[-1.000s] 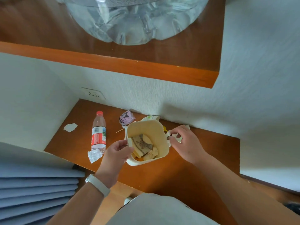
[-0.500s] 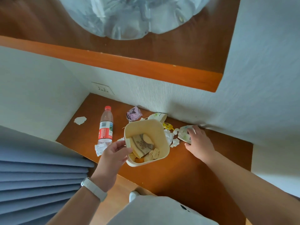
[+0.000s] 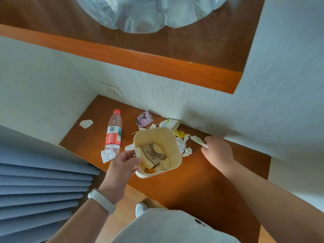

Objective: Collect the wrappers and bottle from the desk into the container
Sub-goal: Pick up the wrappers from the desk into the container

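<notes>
My left hand [image 3: 122,163] grips the near-left rim of a cream square container [image 3: 177,156], which holds several crumpled wrappers. My right hand [image 3: 218,151] rests on the desk to the container's right, its fingers pinched on a white and green wrapper [image 3: 197,139] by the wall. A plastic bottle [image 3: 113,134] with a red cap and red label lies on the desk left of the container. Loose wrappers lie behind and beside the container: a purple one [image 3: 144,118], a white cup-like one [image 3: 169,124], a yellow one [image 3: 179,133] and white scraps [image 3: 184,148].
The brown desk [image 3: 201,186] sits in a corner between white walls, with a socket [image 3: 111,89] on the back wall. A wooden shelf [image 3: 140,62] hangs overhead with a clear plastic bag on it. A white scrap [image 3: 86,123] lies far left. Blue curtain folds [image 3: 35,186] stand at my left.
My right hand moved away from the container's rim to the right along the wall and closed on the white and green wrapper. My left hand kept holding the container.
</notes>
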The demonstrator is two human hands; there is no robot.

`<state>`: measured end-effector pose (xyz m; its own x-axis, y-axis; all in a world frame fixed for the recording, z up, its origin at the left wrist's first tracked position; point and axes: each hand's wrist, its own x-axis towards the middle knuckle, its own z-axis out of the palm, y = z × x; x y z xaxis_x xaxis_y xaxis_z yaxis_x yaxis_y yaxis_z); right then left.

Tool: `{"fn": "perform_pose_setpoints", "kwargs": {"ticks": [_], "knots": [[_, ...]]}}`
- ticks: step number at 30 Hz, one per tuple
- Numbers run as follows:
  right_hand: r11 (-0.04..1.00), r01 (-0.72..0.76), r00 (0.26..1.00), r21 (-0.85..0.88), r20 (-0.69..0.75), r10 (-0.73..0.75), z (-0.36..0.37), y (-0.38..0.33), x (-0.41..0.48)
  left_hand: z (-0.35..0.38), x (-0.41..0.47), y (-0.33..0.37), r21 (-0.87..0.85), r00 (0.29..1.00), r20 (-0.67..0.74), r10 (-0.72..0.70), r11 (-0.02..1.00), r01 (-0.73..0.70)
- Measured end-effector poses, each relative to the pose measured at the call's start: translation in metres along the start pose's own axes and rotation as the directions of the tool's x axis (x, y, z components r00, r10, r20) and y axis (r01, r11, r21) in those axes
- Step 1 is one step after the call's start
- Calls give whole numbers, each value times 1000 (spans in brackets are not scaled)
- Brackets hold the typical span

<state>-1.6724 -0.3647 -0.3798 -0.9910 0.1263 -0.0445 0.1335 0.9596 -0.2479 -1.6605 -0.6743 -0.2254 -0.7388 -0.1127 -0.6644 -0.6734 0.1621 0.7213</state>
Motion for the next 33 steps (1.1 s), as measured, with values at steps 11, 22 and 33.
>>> {"fn": "perform_pose_setpoints", "kwargs": {"ticks": [11, 22, 33], "knots": [[689, -182, 968, 701, 4, 252, -73, -49, -24, 11, -2, 7, 46, 1000, 24, -9, 999, 8], [653, -105, 994, 750, 86, 61, -88, -102, -56, 10, -3, 12, 94, 997, 67, 40, 995, -46], [680, -53, 997, 731, 77, -5, -47, -88, -51, -11, 4, 3, 53, 999, 34, 36, 998, -38]]}}
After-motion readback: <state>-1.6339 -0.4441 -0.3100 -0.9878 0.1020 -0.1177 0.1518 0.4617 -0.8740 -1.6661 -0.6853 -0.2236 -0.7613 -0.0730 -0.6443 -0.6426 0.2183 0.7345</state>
